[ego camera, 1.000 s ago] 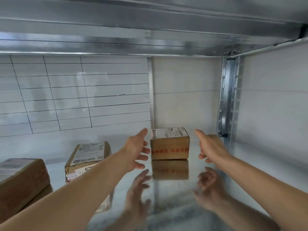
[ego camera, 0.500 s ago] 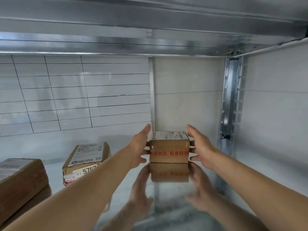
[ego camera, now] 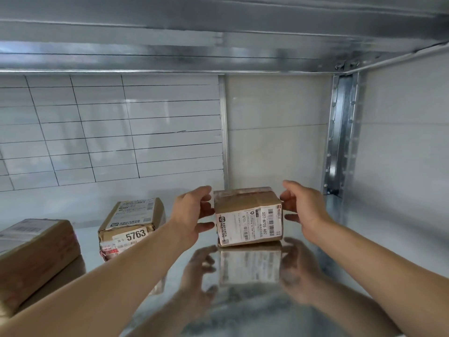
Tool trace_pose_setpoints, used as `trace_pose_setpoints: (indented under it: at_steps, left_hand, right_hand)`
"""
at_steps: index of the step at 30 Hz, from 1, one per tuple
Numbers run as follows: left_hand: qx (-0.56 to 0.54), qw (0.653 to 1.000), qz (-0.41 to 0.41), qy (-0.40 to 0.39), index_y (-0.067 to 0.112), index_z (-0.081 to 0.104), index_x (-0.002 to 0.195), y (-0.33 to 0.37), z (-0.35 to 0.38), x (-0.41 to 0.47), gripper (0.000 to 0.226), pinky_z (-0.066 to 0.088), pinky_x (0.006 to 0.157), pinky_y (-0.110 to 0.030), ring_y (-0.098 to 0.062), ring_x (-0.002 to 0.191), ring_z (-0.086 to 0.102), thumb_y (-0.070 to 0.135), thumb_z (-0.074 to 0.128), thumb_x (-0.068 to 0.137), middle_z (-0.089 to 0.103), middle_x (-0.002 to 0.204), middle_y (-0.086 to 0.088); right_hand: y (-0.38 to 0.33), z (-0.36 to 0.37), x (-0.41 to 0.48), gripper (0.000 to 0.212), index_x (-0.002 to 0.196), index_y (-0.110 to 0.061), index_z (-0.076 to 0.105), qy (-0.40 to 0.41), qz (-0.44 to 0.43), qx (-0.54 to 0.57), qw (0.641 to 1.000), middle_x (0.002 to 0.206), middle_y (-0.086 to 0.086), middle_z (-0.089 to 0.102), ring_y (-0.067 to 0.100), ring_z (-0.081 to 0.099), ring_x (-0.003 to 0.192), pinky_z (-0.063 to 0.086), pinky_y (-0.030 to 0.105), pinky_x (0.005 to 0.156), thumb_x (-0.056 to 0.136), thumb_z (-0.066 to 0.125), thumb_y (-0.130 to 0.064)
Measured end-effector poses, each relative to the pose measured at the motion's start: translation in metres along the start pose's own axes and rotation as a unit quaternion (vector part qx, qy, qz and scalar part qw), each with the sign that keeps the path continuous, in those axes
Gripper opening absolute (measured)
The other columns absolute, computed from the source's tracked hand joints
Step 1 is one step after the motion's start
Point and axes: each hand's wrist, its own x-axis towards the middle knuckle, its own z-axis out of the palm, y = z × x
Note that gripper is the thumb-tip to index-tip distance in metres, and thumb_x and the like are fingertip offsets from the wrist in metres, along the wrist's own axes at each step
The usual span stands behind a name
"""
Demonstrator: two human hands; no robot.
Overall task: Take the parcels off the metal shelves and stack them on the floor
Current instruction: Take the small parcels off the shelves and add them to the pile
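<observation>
A small brown cardboard parcel with a white shipping label facing me is tilted on the shiny metal shelf. My left hand grips its left end and my right hand grips its right end, fingers curled round the sides. Its bottom front edge touches or hovers just over the shelf; I cannot tell which. A second parcel marked 5763 lies to the left. A third, larger brown parcel sits at the far left.
The underside of the upper metal shelf hangs low overhead. A perforated steel upright stands at the back right corner, a thin post behind the parcel. White tiled wall closes the back and right side.
Both hands closed on the small parcel's ends, then tipped it toward me so its labelled top now faces the camera. The other parcels stayed put.
</observation>
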Motion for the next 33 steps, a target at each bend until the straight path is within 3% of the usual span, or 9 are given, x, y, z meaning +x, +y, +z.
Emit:
trace_pose_setpoints:
  at_steps: [5,12,17,24,27,30,33]
  left_hand:
    - [0.051,0.997,-0.030,-0.041,0.007,0.060,0.093,-0.003,0.001,-0.014,0.030,0.051,0.077,-0.044,-0.030,0.084,0.061,0.038,0.056,0.093,0.062,0.090,-0.015]
    - [0.038,0.998,-0.015,-0.045,0.005,0.062,0.086,-0.007,0.005,-0.025,0.020,0.051,0.078,-0.043,-0.030,0.082,0.066,0.012,0.044,0.091,0.072,0.076,-0.011]
    - [0.084,0.995,0.001,-0.051,0.007,0.071,0.099,-0.007,0.008,-0.028,0.030,0.051,0.073,-0.040,-0.029,0.085,0.065,0.001,0.046,0.083,0.074,0.086,-0.011]
    - [0.150,0.988,0.014,-0.025,0.021,0.076,0.094,-0.002,0.011,-0.030,0.027,0.037,0.068,-0.034,-0.023,0.079,0.054,0.014,0.052,0.083,0.071,0.087,-0.002]
    - [0.154,0.988,0.001,-0.014,0.019,0.073,0.095,-0.002,0.011,-0.029,0.020,0.036,0.066,-0.033,-0.023,0.076,0.051,0.023,0.054,0.089,0.065,0.088,-0.003]
    - [0.157,0.987,-0.032,-0.003,0.017,0.067,0.108,-0.003,0.010,-0.027,0.033,0.038,0.065,-0.034,-0.023,0.079,0.050,0.043,0.054,0.093,0.057,0.093,-0.007]
    - [0.128,0.990,-0.054,0.007,0.017,0.062,0.102,-0.003,0.010,-0.026,0.034,0.040,0.069,-0.039,-0.026,0.082,0.049,0.049,0.057,0.092,0.052,0.098,-0.010]
  right_hand:
    - [0.000,-0.004,-0.010,0.026,0.081,-0.011,0.066,-0.046,0.035,-0.063,0.996,0.061,0.000,0.069,0.023,0.065,0.073,0.048,0.042,0.080,0.095,0.060,-0.032]
    - [0.001,0.000,-0.020,0.024,0.088,-0.011,0.064,-0.067,0.008,-0.083,0.994,0.072,0.002,0.074,0.025,0.068,0.082,0.050,0.043,0.074,0.098,0.050,-0.027]
    - [0.001,0.001,-0.021,0.035,0.100,-0.003,0.066,-0.066,-0.019,-0.105,0.992,0.086,0.009,0.077,0.027,0.073,0.093,0.060,0.055,0.090,0.102,0.048,-0.033]
    - [-0.001,-0.001,-0.023,0.039,0.100,-0.021,0.075,-0.049,-0.017,-0.091,0.994,0.087,0.003,0.079,0.024,0.072,0.088,0.055,0.039,0.073,0.103,0.047,-0.049]
    - [-0.001,-0.001,-0.023,0.044,0.096,-0.019,0.075,-0.038,-0.001,-0.101,0.994,0.088,0.004,0.079,0.023,0.067,0.081,0.053,0.038,0.069,0.101,0.048,-0.053]
    - [0.000,0.001,-0.022,0.049,0.092,-0.013,0.072,-0.020,0.032,-0.119,0.992,0.084,0.006,0.074,0.022,0.061,0.078,0.051,0.040,0.072,0.101,0.046,-0.054]
    - [0.003,0.002,-0.018,0.049,0.091,-0.012,0.071,-0.016,0.053,-0.122,0.991,0.085,0.006,0.071,0.021,0.061,0.080,0.051,0.040,0.075,0.101,0.046,-0.052]
